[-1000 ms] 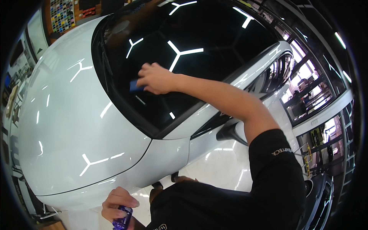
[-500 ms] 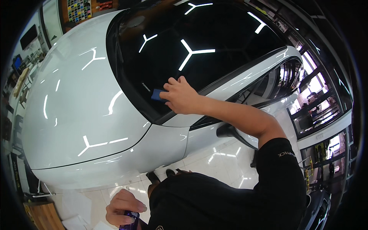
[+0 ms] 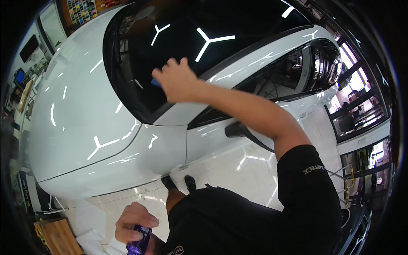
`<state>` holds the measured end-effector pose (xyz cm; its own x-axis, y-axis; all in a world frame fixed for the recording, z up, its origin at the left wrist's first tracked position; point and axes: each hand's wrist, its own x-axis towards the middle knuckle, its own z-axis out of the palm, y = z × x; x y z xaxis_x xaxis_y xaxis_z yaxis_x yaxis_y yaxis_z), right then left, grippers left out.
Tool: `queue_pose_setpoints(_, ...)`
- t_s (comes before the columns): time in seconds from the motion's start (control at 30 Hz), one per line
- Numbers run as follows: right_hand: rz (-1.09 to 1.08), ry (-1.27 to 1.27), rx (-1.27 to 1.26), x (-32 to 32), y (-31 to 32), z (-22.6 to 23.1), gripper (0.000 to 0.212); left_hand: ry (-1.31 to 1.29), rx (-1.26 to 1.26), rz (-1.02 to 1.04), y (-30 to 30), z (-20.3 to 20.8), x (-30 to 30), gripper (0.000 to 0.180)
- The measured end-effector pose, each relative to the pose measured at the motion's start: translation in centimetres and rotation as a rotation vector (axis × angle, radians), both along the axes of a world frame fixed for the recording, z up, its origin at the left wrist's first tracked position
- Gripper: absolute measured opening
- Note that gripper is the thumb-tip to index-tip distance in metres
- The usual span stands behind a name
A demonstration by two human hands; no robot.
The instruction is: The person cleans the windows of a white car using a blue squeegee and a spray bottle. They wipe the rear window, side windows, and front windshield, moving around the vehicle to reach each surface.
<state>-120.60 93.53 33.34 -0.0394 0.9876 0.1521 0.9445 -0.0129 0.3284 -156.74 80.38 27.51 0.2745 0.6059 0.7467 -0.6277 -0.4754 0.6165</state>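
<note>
A white car (image 3: 72, 106) with a dark windshield (image 3: 180, 44) is in front of me. My right hand (image 3: 178, 80) reaches over the car's side to the lower near corner of the glass. Its fingers are bent around a small blue block (image 3: 156, 82), most of which they hide. Whether the block is pressed flat on the glass I cannot tell. Low in the view, by my body, my left hand (image 3: 135, 219) is wrapped round a small purple bottle (image 3: 139, 243) with a shiny surface.
The side mirror (image 3: 248, 134) sticks out below my right forearm. White sheets (image 3: 89, 221) and a wooden box (image 3: 61, 238) are on the tiled floor at the lower left. A yellow-marked ladder (image 3: 349, 182) stands at the right, near shop windows.
My right hand has moved with the blue block up and leftward in view, and its fingers now cover more of the block. The view has shifted slightly. My left hand keeps the bottle.
</note>
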Motion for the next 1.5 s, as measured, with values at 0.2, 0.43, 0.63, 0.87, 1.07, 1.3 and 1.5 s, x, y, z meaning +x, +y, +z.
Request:
queue_pose_setpoints(0.2,-0.647,-0.207,0.364,16.9,-5.6,9.1,0.064,-0.096,-0.108,-0.087,-2.4,0.4,-1.1,0.053)
queue_pose_setpoints(0.43,-0.245,0.056,0.048,-3.3,-0.7,-0.6,0.06,-0.037,0.014,-0.182,1.4,1.2,-2.1,0.055)
queue_pose_setpoints(0.63,-0.529,-0.195,0.284,8.8,-3.4,5.3,0.06,-0.005,0.032,-0.172,2.9,0.4,-6.2,0.057)
queue_pose_setpoints(0.87,-0.303,0.258,1.767,24.9,-22.4,16.1,0.036,0.03,-0.217,-0.14,2.6,-3.7,-7.5,0.062)
queue_pose_setpoints(1.07,-0.475,1.057,1.772,16.0,-38.7,4.8,0.055,0.151,-0.24,-0.193,2.4,-4.1,-2.9,0.056)
queue_pose_setpoints(1.3,-1.467,0.669,1.87,6.8,-63.8,-31.0,0.055,0.244,-0.24,-0.42,-2.0,-3.1,5.3,0.054)
queue_pose_setpoints(1.5,-1.955,1.213,1.978,-0.2,-68.6,-41.2,0.046,0.355,-0.338,-0.619,-10.6,-4.3,15.3,0.054)
